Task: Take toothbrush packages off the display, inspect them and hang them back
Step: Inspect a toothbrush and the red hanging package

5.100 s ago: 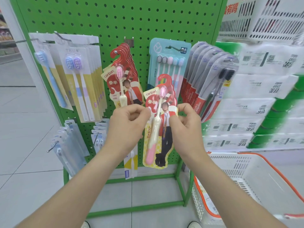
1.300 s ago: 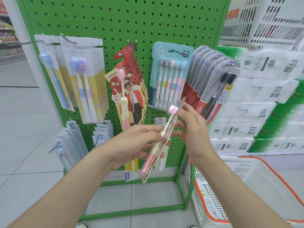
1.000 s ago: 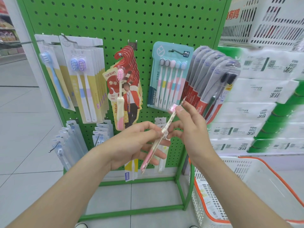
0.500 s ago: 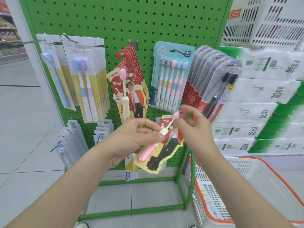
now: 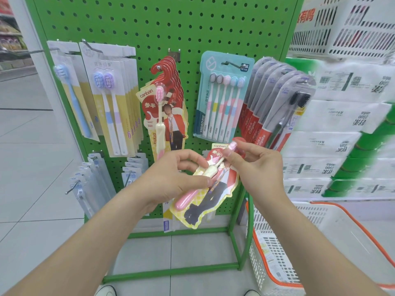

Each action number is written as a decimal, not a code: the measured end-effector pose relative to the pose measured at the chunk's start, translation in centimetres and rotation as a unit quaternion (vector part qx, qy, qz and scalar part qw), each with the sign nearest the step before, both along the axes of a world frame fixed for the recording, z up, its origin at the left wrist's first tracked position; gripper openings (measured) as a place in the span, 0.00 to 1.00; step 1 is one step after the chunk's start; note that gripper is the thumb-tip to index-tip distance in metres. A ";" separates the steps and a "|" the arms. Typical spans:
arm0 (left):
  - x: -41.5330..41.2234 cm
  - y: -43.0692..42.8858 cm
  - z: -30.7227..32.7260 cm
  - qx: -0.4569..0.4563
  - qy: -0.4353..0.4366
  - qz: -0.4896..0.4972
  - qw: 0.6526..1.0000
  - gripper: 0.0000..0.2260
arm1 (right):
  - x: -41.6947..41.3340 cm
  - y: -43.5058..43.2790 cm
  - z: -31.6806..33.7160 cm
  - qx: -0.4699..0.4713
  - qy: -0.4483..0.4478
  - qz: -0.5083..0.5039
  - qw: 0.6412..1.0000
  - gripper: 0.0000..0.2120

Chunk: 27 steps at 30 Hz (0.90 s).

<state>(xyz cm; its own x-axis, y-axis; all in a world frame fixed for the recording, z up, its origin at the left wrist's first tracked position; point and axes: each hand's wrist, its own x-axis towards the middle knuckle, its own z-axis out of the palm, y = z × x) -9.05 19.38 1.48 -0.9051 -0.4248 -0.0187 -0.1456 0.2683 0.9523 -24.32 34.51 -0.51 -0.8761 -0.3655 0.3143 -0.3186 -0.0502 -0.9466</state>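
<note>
Glossy printed card with a clear plastic blister forms the toothbrush package [image 5: 210, 184]; behind it, a painted perforated metal pegboard [image 5: 162, 24]; white plastic basket [image 5: 299, 242].

On the pegboard rack [image 5: 162, 22], packs hung side by side: single-brush packs [image 5: 70, 99] farthest left, twin-brush packs [image 5: 111, 107] next, canban packs [image 5: 168, 107] in the middle, a five-brush pack [image 5: 222, 99] right of them, and Colgate packs [image 5: 275, 103] at the right edge. Smaller packs [image 5: 92, 184] hung below the left rows. The held package [image 5: 213, 193] lay tilted before the rack, between the left grip [image 5: 171, 178] and right grip [image 5: 258, 167]. A basket [image 5: 267, 248] stood on the floor [image 5: 32, 178] right of the rack, with stacked paper packs [image 5: 342, 124] behind it.
</note>
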 end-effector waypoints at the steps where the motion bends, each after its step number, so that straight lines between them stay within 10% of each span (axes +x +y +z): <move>1: -0.1 0.0 0.0 -0.001 0.005 0.005 1.000 0.16 | 0.0 0.0 0.0 -0.005 -0.002 -0.006 1.000 0.16; 12: 0.7 -0.3 0.6 0.058 0.041 -0.023 0.997 0.14 | 0.3 0.1 0.5 -0.025 0.019 0.014 0.999 0.19; 27: 0.2 1.5 0.2 -0.106 0.103 -0.046 0.988 0.17 | 1.8 -0.9 0.6 -0.068 -0.145 0.121 0.980 0.27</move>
<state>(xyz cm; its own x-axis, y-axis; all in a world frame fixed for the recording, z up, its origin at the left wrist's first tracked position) -8.82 20.87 1.72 -0.9151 -0.3158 0.2508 0.0802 0.4670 0.8806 -22.56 33.57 0.06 -0.8288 -0.5452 0.1257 -0.0010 -0.2231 -0.9748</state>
